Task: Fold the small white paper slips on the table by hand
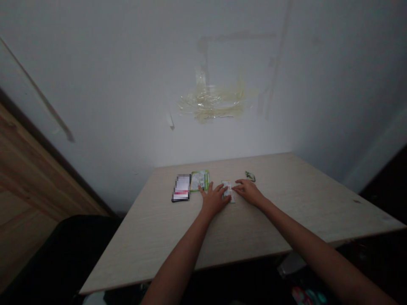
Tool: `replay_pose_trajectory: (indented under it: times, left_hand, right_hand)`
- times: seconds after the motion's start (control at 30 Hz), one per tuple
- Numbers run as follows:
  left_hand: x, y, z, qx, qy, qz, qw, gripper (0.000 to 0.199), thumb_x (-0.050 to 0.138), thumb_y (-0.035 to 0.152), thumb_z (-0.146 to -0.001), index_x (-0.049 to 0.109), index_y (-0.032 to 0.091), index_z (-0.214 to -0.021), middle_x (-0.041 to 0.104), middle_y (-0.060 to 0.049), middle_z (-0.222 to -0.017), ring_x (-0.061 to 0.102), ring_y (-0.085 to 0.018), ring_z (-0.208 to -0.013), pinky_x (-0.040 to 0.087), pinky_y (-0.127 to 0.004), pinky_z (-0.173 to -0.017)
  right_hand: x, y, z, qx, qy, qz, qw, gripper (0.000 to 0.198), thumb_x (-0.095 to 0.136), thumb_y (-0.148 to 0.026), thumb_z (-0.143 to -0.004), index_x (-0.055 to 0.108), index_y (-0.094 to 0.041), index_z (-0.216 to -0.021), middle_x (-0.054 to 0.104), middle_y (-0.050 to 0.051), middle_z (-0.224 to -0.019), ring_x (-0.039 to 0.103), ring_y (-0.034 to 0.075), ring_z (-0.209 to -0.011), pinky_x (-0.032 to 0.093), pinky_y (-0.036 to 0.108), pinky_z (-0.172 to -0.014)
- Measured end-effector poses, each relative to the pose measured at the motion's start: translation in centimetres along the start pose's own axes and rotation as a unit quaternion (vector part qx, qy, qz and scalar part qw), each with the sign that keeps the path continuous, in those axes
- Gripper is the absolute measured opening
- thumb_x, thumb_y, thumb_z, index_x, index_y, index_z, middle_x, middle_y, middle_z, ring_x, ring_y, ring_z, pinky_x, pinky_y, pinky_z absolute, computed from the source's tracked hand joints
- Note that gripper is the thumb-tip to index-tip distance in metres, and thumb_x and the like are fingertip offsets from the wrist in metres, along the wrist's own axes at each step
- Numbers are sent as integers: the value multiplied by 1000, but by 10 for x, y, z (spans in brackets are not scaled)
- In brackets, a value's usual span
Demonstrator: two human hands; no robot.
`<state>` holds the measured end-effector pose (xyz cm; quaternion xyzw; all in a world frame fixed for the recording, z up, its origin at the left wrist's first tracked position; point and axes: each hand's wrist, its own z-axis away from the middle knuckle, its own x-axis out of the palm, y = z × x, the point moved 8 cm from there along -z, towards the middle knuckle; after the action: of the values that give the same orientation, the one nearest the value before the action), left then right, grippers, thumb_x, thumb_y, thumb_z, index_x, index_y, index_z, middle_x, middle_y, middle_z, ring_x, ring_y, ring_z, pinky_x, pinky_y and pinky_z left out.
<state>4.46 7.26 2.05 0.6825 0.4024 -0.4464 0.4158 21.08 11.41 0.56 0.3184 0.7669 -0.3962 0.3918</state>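
Note:
A small flat white piece with faint print (227, 184), like a card or packet, lies on the table between my hands. My left hand (213, 200) is spread over its left side, fingers apart and fingertips resting on it. From the right, my right hand (249, 192) reaches in with its fingers stretched out and slightly apart, the tips at or very near the piece's right edge. Whether they touch it I cannot tell. Just beyond the left fingers lies a green and white printed packet (199, 180).
A phone-like dark-edged device (182, 187) with a blurred screen lies left of the green packet. Behind my right hand is a small crumpled dark green and white wrapper (250, 176). The pale wooden table (152, 237) meets a wall with peeling clear tape (216, 101).

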Motion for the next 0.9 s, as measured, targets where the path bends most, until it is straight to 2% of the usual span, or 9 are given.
replay_pose_trajectory:
  times: [0.6, 0.9]
  left_hand:
    - [3, -2, -2, 6, 15, -2, 1000, 48, 47, 63, -88, 52, 49, -133, 51, 6, -147, 25, -36, -145, -1, -79, -109]
    - [1, 0, -1, 7, 5, -11, 1000, 48, 42, 64, -89, 51, 49, -134, 50, 6, -148, 26, -36, -145, 1, -77, -110]
  right_hand:
    - [-1, -1, -26, 72, 25, 66, 995, 29, 50, -38, -96, 75, -29, -108, 65, 6, -122, 53, 24, -112, 39, 39, -97]
    - [0, -5, -30, 69, 41, 96, 992, 29, 50, -35, -96, 75, -29, -109, 66, 7, -118, 54, 26, -108, 41, 38, -90]
